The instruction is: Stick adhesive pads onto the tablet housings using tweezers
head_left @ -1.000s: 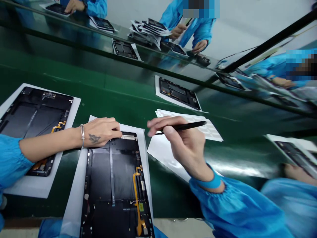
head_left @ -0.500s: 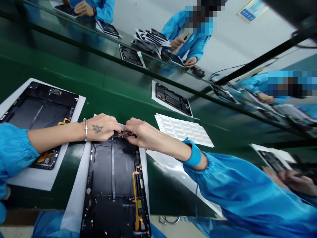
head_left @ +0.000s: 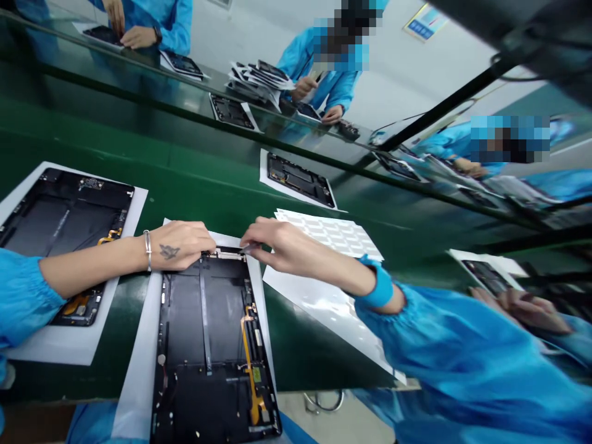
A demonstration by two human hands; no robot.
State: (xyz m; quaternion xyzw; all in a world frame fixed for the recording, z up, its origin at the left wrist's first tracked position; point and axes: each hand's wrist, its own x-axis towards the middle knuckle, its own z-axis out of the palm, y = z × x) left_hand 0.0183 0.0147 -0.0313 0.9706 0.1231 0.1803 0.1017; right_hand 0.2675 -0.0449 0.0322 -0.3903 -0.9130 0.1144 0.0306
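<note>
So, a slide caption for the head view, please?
Left hand and right hand at the far end of a black device casing on white paper.

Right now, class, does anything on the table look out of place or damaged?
The nearest black case juts past the near edge of the green table, a seemingly precarious spot; I see no spill or clear damage.

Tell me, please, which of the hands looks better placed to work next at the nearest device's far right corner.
Probably the right hand: it pinches a slim item at that corner of the device, while the left hand is farther left along the far edge.
</note>
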